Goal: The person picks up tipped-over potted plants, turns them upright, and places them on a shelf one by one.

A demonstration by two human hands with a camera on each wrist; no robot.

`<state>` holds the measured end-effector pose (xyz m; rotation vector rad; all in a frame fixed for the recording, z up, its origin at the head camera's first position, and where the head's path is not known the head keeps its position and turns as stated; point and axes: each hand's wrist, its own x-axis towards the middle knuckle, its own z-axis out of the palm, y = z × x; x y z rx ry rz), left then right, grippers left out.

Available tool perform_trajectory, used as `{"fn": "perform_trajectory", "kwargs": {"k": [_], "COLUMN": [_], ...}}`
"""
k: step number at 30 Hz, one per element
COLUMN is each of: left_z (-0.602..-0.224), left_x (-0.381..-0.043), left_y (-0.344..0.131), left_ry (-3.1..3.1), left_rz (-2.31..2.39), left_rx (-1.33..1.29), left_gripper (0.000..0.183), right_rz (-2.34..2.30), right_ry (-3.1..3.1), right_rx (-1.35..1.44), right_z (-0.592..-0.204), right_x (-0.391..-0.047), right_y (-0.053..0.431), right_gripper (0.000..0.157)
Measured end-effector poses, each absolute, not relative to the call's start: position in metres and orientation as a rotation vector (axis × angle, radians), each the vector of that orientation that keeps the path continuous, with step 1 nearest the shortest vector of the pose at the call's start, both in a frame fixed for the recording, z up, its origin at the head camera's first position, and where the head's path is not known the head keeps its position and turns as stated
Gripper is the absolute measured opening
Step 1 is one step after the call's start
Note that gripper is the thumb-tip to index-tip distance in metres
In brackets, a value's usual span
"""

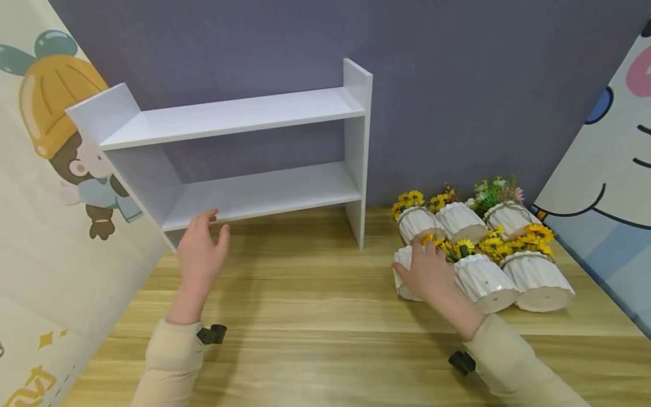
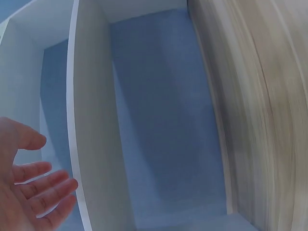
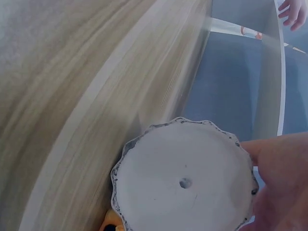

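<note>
My right hand grips a white fluted flower pot at the front left of a group of pots, thumb on its left side and fingers over its top. In the right wrist view the pot's round base, with a small hole in the middle, faces the camera. Yellow flowers show beside the fingers. My left hand holds nothing, its fingers loosely extended at the front edge of the lower board of a white two-tier shelf. In the left wrist view its fingertips come right at that board's edge.
Several more white pots with flowers, such as one at the front right, lie on their sides on the wood-grain table. A grey-blue wall stands behind the shelf. Cartoon-printed panels flank the table on both sides.
</note>
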<state>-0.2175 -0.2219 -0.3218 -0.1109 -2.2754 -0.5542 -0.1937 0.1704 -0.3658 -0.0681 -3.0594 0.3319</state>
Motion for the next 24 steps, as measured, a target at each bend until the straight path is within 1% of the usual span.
{"fn": "perform_trajectory", "kwargs": {"k": [9,17,24], "left_z": [-0.315,-0.305,-0.298], "left_x": [-0.218,-0.220,-0.224], "left_y": [-0.242,-0.256,-0.268], "left_ry": [-2.260,-2.178,-2.039], "left_rz": [-0.592,-0.488,-0.456], "left_rx": [0.047,0.157,0.251], "left_gripper": [0.032,0.028,0.024], "right_rz": [0.315,0.358,0.412], "right_ry": [-3.175,-3.190,-3.149], "right_rx": [-0.147,-0.138,-0.080], "right_z": [-0.364,-0.363,-0.364], "right_x": [-0.201,-0.203,-0.202], "right_y": [0.168,0.165,0.168], "right_gripper": [0.095,0.099,0.095]}}
